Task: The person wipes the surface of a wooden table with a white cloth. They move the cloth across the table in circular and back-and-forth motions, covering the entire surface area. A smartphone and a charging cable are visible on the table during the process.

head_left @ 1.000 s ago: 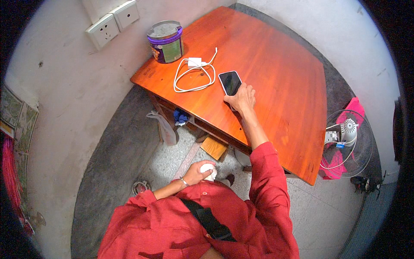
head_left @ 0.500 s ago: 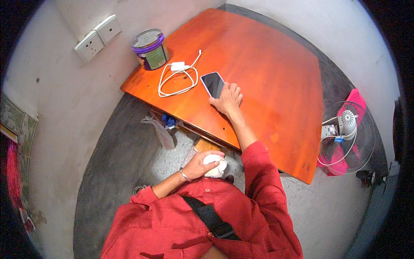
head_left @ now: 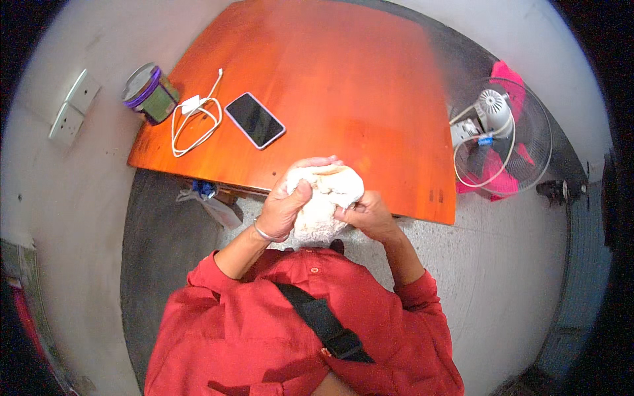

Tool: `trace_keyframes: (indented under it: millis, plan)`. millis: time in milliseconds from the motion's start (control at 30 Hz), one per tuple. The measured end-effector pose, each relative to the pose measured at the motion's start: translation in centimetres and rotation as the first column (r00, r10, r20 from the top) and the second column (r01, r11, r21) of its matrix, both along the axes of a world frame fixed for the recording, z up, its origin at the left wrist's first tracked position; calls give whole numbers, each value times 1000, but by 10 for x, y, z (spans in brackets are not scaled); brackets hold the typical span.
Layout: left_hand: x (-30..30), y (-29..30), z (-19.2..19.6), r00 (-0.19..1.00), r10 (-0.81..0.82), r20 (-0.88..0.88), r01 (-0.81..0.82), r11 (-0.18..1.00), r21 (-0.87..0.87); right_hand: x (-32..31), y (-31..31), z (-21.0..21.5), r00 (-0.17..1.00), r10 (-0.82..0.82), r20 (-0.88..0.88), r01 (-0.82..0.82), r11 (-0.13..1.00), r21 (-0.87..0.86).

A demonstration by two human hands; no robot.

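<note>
A crumpled white cloth (head_left: 323, 204) is held up between both hands, in front of my body at the near edge of the wooden table (head_left: 330, 79). My left hand (head_left: 284, 201) grips its left side, thumb across the front and fingers behind. At the lower right of the cloth, my right hand (head_left: 370, 214) pinches it. Part of the cloth hangs down below the hands. Beyond the hands, a smartphone (head_left: 255, 121) with a dark screen and a pale purple case lies flat on the table, touched by neither hand.
Left of the phone lies a coiled white charging cable (head_left: 214, 119) with its adapter. A lidded purple-and-green bucket (head_left: 155, 99) stands at the table's left edge. A fan (head_left: 495, 119) with pink cloth is at the right. Wall sockets (head_left: 74, 109) are at far left.
My right hand has left the phone and come back to grip the cloth. My left hand has raised the cloth, which is now more spread out. The view has shifted.
</note>
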State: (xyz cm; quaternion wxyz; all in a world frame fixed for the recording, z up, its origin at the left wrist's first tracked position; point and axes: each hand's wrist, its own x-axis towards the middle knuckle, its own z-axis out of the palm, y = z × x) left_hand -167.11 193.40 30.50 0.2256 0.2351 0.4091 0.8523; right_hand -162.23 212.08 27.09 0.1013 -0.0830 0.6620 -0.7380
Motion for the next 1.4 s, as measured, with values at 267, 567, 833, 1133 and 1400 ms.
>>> trace_keyframes:
  millis: [267, 567, 833, 1133, 1400]
  plan:
    - [-8, 37, 8, 979, -175, -105, 162, 980, -117, 43, 56, 50, 938, -345, 19, 344, 938, 43]
    - [4, 54, 11, 960, -276, -48, 273, 960, -66, 51, 53, 27, 970, -240, -46, 241, 971, 5]
    - [-13, 40, 3, 953, -188, -239, 91, 927, -364, 53, 80, 82, 970, -193, -149, 244, 764, 597]
    - [-69, 64, -11, 829, 230, -510, -455, 808, -375, -39, 96, 98, 654, -288, -699, 756, 262, 600]
    - [-63, 14, -68, 486, -200, -851, -695, 502, -515, -48, 61, -24, 850, 64, -524, 510, 152, 847]
